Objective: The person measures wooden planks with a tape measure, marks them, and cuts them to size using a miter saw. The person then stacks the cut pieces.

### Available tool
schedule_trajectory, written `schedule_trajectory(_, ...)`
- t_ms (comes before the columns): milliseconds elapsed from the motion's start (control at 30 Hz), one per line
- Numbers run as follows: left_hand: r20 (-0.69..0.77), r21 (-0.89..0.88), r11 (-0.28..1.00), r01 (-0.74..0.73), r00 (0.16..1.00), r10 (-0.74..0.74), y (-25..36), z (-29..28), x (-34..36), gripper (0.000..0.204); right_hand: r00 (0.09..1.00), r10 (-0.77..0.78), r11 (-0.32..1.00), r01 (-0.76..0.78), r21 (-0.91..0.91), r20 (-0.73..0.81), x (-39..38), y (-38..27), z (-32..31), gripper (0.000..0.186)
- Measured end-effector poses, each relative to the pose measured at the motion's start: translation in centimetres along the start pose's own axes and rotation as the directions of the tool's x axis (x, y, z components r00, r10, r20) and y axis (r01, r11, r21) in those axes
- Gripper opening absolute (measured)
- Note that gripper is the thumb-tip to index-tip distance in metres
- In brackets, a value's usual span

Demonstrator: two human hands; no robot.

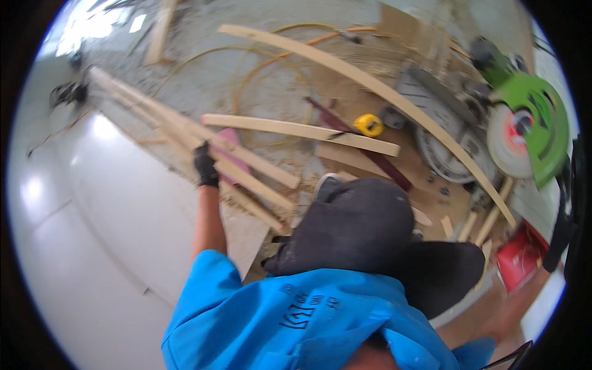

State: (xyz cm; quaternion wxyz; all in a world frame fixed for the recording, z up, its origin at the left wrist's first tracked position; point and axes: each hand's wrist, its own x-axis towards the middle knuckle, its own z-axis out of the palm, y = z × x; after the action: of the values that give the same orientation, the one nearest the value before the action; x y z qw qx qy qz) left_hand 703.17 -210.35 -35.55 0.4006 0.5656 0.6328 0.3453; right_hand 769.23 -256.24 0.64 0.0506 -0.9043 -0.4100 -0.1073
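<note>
My left hand [206,165], in a black glove, is closed on a long pale wooden strip [246,179] in a bundle of several strips lying at the left. At the far right rim, my right hand [559,231], also gloved in black, is up against the dark handle of a green miter saw [538,126]. It looks wrapped round that handle, though the fingers blend into its dark shape. The saw's blade [509,139] is raised above its metal base [441,117]. A long wooden strip [370,80], bowed by the lens, runs across in front of the base.
A shorter wooden strip [296,127] lies ahead of my knees, with a yellow tape measure [369,125] beside it. A yellow-orange hose [246,77] coils on the dusty floor. Offcuts [467,226] and a red container [518,259] are at the right. White panels [123,234] spread at left.
</note>
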Motion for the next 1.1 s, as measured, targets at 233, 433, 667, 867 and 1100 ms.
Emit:
schedule_trajectory(233, 0.240, -0.703, 0.639, 0.312, 0.950, -0.200, 6.7, 4.1, 1.3, 0.037, 0.684, -0.724, 0.613, 0.579, 0.537, 0.088, -2.5, -22.7, 11.9, 0.044)
schedule_trajectory(433, 0.184, -0.721, 0.655, 0.225, 0.974, -0.133, 11.3, 5.3, 3.1, 0.023, 0.733, -0.643, 0.747, 0.535, 0.394, 0.223, -3.9, -29.6, 29.9, 0.047)
schedule_trajectory(667, 0.192, -0.603, 0.785, 0.138, 0.981, -0.025, 13.4, 1.6, -1.0, 0.042, 0.644, -0.436, 0.900, 0.306, 0.311, 0.628, -3.5, -32.1, 34.4, 0.038)
schedule_trajectory(867, 0.092, -0.723, 0.645, 0.249, 0.959, -0.268, 8.9, -0.6, -0.1, 0.024, 0.798, -0.568, 0.780, 0.444, 0.442, 0.201, -5.0, -30.2, 32.4, 0.044)
schedule_trajectory(1100, -0.285, -0.564, 0.762, 0.319, 0.791, -0.542, 1.6, -3.8, -4.2, 0.026, 0.805, -0.506, 0.710, 0.186, 0.679, 0.309, -4.1, -29.6, 28.3, 0.047)
